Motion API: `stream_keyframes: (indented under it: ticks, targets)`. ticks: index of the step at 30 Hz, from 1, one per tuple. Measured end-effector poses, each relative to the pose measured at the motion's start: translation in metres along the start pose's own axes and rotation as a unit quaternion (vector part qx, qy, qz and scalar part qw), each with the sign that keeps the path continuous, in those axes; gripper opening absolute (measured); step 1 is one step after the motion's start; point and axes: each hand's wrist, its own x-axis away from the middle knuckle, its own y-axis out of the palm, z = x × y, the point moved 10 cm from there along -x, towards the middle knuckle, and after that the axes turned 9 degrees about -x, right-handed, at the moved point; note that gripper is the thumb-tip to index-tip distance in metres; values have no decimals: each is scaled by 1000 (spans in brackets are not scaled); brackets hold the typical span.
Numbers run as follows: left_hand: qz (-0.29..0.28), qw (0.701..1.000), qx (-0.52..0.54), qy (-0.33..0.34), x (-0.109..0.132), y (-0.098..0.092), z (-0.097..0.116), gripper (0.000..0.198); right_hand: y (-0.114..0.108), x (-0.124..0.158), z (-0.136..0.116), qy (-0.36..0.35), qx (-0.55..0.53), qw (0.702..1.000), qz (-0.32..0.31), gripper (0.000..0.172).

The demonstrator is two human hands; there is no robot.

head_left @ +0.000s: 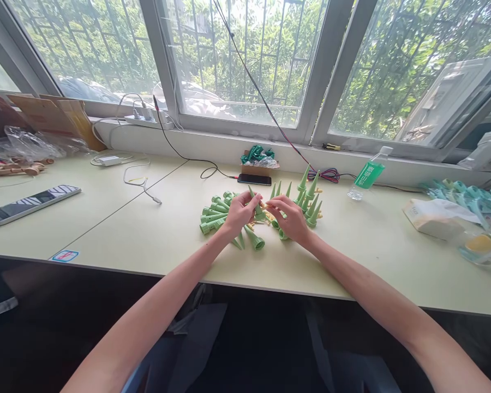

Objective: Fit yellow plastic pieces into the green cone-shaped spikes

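Observation:
My left hand (239,213) is closed round a green plastic cone spike (257,206), its point rising above my fingers. My right hand (290,218) meets it from the right, fingers pinched on a small yellowish part (269,214) at the cone's side. Both hands hover just above a pile of green cone spikes (213,216) lying on the pale table (147,234). Several more green cones (309,199) stand upright behind my right hand. One loose cone (254,239) lies below my left hand.
A black phone (254,179) and a small cardboard box with green parts (257,159) sit behind the pile. A water bottle (367,176) lies at right, teal parts (470,196) and a bag (437,217) farther right. A keyboard-like device (28,203) and cables (141,183) lie left.

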Motion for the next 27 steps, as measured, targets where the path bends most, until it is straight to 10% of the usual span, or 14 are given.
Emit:
stream_keyframes:
  ticks: [27]
  targets:
    - [64,985,-117,111,2,-10,17,34,2,1,0,-10,-9,1000,-1,16]
